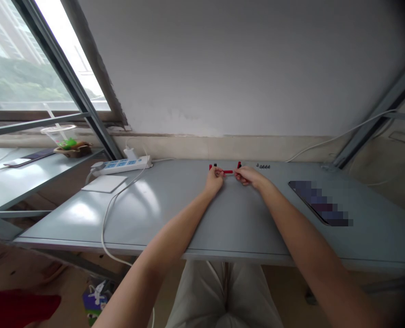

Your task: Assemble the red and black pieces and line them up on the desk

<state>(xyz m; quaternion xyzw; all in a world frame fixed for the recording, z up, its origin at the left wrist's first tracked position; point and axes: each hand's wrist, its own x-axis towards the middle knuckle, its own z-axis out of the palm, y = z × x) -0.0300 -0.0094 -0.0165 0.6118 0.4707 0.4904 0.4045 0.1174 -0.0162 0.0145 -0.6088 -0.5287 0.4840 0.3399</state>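
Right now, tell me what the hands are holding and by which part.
Both hands hold a small red rod: the left hand at one end, the right hand at the other.

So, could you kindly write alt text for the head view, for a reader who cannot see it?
Seen from above, a person's left hand and right hand hold a small red part over a grey table, with a power strip at its back left.

A grey wall [236, 68] above a slanted window [45, 59]
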